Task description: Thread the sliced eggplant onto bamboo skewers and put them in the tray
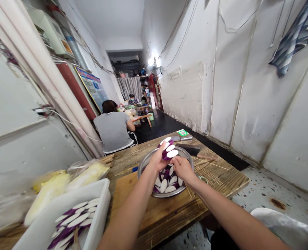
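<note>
My left hand (157,159) is closed around several eggplant slices (172,153), white-faced with purple skin, stacked in a row above a metal bowl (140,166). My right hand (182,168) pinches just below the lowest slice; what sits between its fingertips is too small to make out. Under both hands, the bowl holds many loose eggplant slices (163,185). Thin bamboo skewers (208,173) lie on the wooden table to the right of the bowl. At lower left, a white plastic bin (105,194) contains skewered eggplant slices (77,220).
A cleaver (207,156) and another knife (185,138) lie behind the bowl on the wooden table (237,178). The bowl overlaps a cutting board (128,194). Plastic bags (52,184) crowd the left. A person in grey (113,128) sits beyond the table; another sits farther back.
</note>
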A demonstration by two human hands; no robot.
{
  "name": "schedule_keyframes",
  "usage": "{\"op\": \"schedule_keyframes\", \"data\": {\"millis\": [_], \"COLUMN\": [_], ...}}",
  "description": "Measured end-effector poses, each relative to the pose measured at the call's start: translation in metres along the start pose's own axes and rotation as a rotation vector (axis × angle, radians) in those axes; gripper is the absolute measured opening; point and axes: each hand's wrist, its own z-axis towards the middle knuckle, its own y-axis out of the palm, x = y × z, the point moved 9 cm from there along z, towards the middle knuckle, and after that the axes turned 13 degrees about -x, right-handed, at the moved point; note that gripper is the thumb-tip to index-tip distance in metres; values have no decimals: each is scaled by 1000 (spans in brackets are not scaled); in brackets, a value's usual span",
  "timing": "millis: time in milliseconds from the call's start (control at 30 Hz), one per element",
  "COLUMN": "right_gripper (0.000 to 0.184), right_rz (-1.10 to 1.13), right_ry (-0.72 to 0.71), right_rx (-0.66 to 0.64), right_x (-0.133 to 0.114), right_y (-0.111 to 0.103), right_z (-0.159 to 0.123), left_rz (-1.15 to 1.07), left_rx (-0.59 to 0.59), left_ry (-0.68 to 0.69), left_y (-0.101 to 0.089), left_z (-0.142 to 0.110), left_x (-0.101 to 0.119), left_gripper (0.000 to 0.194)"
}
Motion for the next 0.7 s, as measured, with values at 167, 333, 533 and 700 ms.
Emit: {"op": "schedule_keyframes", "data": {"millis": [167,333,533,700], "right_gripper": [27,28,27,27], "right_rz": [-10,-10,-30,-8], "right_ry": [0,18,30,21], "right_rx": [-72,-74,-64,-61], "right_x": [0,1,3,2], "right_y": [7,7,6,5], "right_z": [2,1,0,1], "left_rz": [-26,-50,-43,-31], "left_rx": [43,50,79,103], "left_ry": [111,111,56,28], "left_y": [-8,-14,-16,-10], "left_z": [0,2,3,-4], "left_x": [11,10,4,7], "left_gripper": [24,29,19,27]}}
